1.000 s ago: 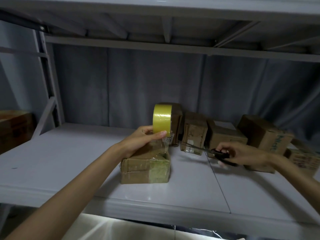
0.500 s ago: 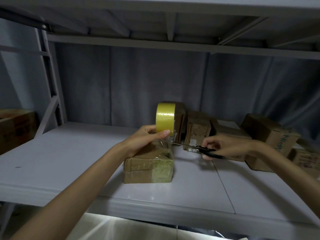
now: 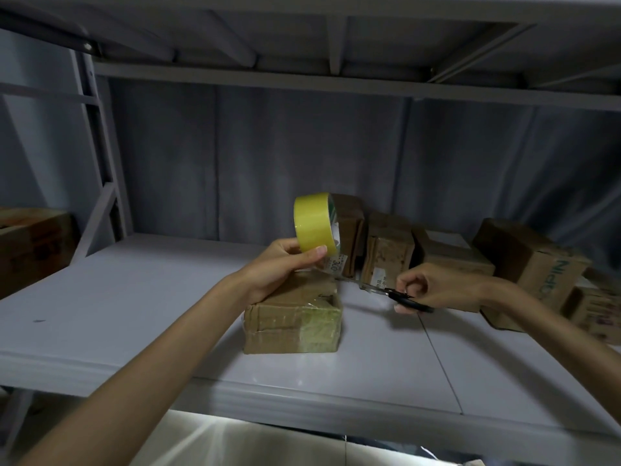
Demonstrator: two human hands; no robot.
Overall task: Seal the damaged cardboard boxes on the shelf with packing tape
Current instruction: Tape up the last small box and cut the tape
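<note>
A small taped cardboard box (image 3: pixel 292 322) lies on the grey shelf (image 3: pixel 134 314) in the middle of the view. My left hand (image 3: pixel 280 269) grips a yellow roll of packing tape (image 3: pixel 314 227) just above the box's far edge, and a clear strip runs from the roll down to the box. My right hand (image 3: pixel 433 289) holds black-handled scissors (image 3: pixel 386 292), whose blades point left and reach the strip at the box's far right corner.
Several brown cardboard boxes (image 3: pixel 389 250) stand along the back right of the shelf, one printed with green letters (image 3: pixel 537 267). Another box (image 3: pixel 33 243) sits at the far left. An upper shelf (image 3: pixel 336 45) hangs overhead, and an upright post (image 3: pixel 100 156) stands at the left.
My right hand has carried the scissors leftward from near the back boxes until the blades reach the tape strip. The left hand keeps the roll raised above the box.
</note>
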